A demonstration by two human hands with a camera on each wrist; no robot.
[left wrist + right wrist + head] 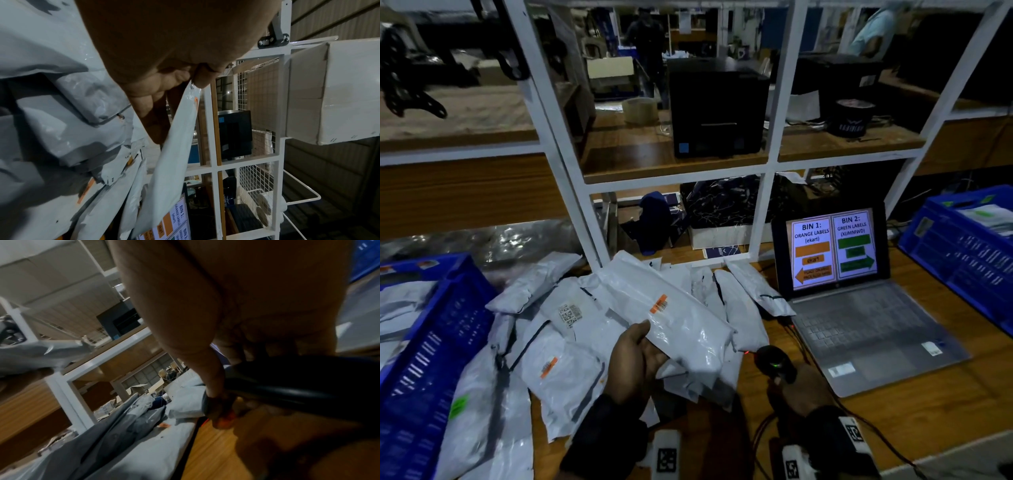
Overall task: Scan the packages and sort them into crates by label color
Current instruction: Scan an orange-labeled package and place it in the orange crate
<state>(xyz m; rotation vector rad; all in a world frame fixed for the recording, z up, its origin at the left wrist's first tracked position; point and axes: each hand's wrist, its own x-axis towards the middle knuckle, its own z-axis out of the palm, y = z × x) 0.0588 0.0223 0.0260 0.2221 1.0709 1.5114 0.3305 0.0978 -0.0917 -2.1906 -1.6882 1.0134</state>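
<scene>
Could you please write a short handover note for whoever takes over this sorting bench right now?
Left hand: grips a white plastic mailer with an orange label, lifted over the pile.
Right hand: grips the black handheld barcode scanner, pointed toward that mailer.
Laptop screen: Bin 1 orange, arrow left; Bin 2 green, arrow right.
Done: both the left blue plastic crate and the right blue plastic crate already hold mailers.
Left: crate the held mailer left, then clear the heap of white mailers.

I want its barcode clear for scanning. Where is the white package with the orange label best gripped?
Probably at its near short end, from below, as the left hand grips the package now: the orange label sits farther up its top face, uncovered.
</scene>
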